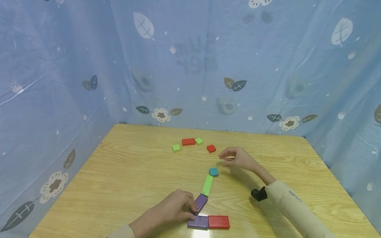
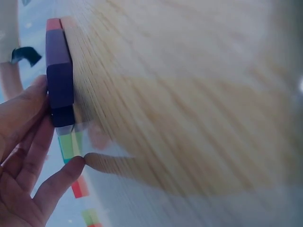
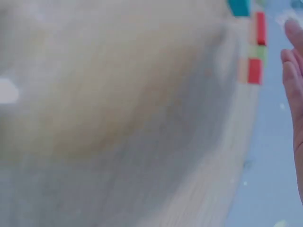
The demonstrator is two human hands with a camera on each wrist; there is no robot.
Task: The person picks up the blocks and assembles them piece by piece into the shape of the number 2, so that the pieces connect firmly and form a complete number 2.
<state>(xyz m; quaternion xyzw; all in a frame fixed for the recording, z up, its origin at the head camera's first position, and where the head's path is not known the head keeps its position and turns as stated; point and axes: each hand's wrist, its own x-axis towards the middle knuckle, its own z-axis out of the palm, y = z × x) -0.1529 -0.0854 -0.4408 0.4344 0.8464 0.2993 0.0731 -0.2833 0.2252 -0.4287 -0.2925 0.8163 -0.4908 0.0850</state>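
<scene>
My left hand (image 1: 178, 206) is low over the front of the table. Its index finger touches a slanted purple block (image 1: 201, 202), and its thumb is at the corner of a flat purple block (image 1: 198, 222). A red block (image 1: 219, 222) lies end to end with that flat one. From the slanted block, a light green block (image 1: 207, 185) and a small blue block (image 1: 213, 172) continue the line away from me. In the left wrist view the fingers (image 2: 35, 101) touch a purple block (image 2: 60, 80). My right hand (image 1: 239, 158) hovers beyond the blue block, fingers loosely bent, holding nothing.
Farther back on the wooden table (image 1: 134, 165) lie a long red block (image 1: 188, 142), a small red block (image 1: 211, 148) and two small green blocks, one left (image 1: 176, 148) and one right (image 1: 199, 141). A black strap piece (image 1: 259, 194) hangs at the right sleeve. A blue patterned curtain (image 1: 193, 66) surrounds the table.
</scene>
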